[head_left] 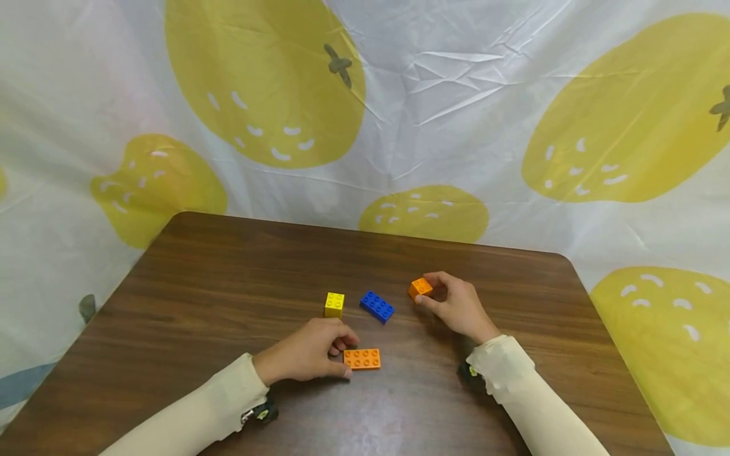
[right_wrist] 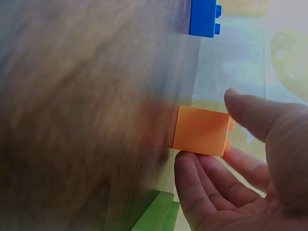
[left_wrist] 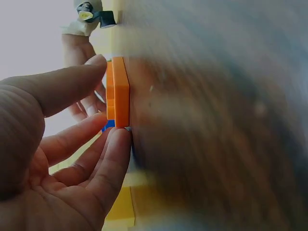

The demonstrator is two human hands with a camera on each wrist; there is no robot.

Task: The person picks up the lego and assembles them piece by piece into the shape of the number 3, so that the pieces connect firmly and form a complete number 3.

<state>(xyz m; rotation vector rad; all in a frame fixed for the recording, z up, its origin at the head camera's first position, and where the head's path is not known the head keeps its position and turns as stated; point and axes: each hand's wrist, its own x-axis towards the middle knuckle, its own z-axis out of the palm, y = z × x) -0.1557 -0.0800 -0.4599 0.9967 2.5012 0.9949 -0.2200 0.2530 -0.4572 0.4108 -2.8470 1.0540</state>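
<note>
My left hand (head_left: 310, 348) is at the left end of a flat orange eight-stud toy brick (head_left: 362, 359); thumb and fingers lie loosely on opposite sides. In the left wrist view, a fingertip reaches the lower edge of that brick (left_wrist: 121, 94), which lies on the table. My right hand (head_left: 459, 304) is around a small orange four-stud block (head_left: 420, 288). The right wrist view shows fingers against one side of this block (right_wrist: 200, 131), the thumb slightly off the other. Between the hands lie a blue brick (head_left: 377, 307) and a small yellow block (head_left: 334, 304).
A green brick (right_wrist: 156, 211) shows at the bottom of the right wrist view; I cannot make it out in the head view. The brown wooden table (head_left: 256, 266) ends at a white curtain (head_left: 445, 145) with yellow fruit prints.
</note>
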